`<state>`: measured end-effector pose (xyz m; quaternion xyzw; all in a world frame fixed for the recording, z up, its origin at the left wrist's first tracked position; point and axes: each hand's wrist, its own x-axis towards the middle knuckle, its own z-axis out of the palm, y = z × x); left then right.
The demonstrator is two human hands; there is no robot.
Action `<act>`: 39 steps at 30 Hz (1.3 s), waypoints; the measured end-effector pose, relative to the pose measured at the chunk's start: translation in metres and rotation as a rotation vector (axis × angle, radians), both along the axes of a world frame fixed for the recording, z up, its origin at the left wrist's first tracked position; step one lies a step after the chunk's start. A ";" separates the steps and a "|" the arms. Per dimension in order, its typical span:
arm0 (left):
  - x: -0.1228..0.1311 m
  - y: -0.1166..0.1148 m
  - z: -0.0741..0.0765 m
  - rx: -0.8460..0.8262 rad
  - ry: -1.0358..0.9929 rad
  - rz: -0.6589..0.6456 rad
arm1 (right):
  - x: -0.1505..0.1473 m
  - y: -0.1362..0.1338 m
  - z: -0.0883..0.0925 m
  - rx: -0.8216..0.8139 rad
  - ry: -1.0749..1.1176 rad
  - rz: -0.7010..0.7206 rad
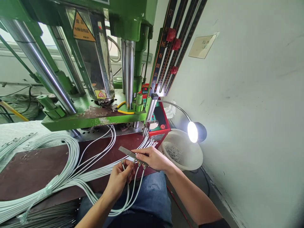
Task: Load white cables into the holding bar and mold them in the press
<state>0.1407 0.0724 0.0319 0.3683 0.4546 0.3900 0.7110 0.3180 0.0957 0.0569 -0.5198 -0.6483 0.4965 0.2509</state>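
My right hand is closed on a flat grey metal bar that juts up and to the left. Several white cables hang from the bar by their metal end plugs. Just below it, my left hand pinches one white cable near its plug, thumb and fingers pressed together. Both hands work over the front edge of a dark brown worktable, above my lap in blue jeans.
A thick bundle of white cables loops across the worktable. Behind stands a green press machine with chrome columns. At the right, a white bowl of small metal parts sits under a lit gooseneck lamp, close to a grey wall.
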 end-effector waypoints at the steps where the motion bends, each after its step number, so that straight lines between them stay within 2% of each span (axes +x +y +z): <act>1: 0.000 0.000 0.000 -0.001 0.006 -0.001 | 0.000 0.000 -0.001 0.000 -0.008 0.007; 4: 0.000 0.001 0.000 0.005 0.024 0.003 | -0.002 -0.001 -0.001 0.020 -0.039 0.024; 10: 0.004 0.003 -0.001 -0.028 0.021 0.025 | -0.006 -0.002 0.001 0.189 -0.095 0.021; 15: 0.000 0.004 -0.001 -0.073 -0.002 -0.003 | 0.001 0.003 -0.004 0.140 -0.138 0.014; 18: -0.008 0.006 0.002 -0.063 0.018 0.094 | 0.005 0.005 -0.002 0.121 -0.163 0.016; 21: -0.014 0.008 0.006 -0.087 -0.045 0.140 | 0.007 0.006 0.003 0.099 -0.179 0.014; 24: -0.016 0.010 0.009 -0.120 -0.117 0.107 | 0.008 0.007 0.008 0.083 -0.183 -0.007; 31: -0.015 0.009 0.005 -0.104 -0.126 -0.027 | 0.009 0.006 0.008 0.058 -0.084 -0.012; 39: -0.014 0.009 0.006 -0.085 -0.150 -0.001 | 0.008 0.006 0.006 0.032 -0.042 0.013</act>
